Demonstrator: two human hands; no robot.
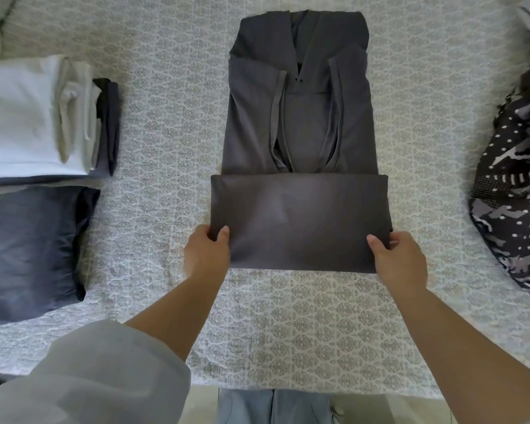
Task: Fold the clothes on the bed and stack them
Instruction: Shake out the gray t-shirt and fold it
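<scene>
While both hands grip the near fold of a dark grey shirt (299,123), the garment lies flat in the middle of the bed (172,123), its collar pointing away from the person. The left hand (207,252) pinches the fold's left corner, thumb on top and fingers tucked underneath. The right hand (400,258) pinches the right corner the same way. Between them the bottom part of the shirt is doubled up over its lower body, making a smooth band across the cloth. Beyond that band both sleeves lie turned inward along the front, leaving a narrow strip with the button placket visible between them.

A pale grey sleeve (98,371) covers the left upper arm; the right forearm is bare.

On the left side of the bed sits a stack of folded clothes (43,117), white and cream pieces on top of darker ones. Just nearer than it lies a dark blue folded piece (28,246). Well apart at the right edge lies a crumpled black-and-white patterned garment (514,191). The bed's cover carries a grey-and-white repeating print.
</scene>
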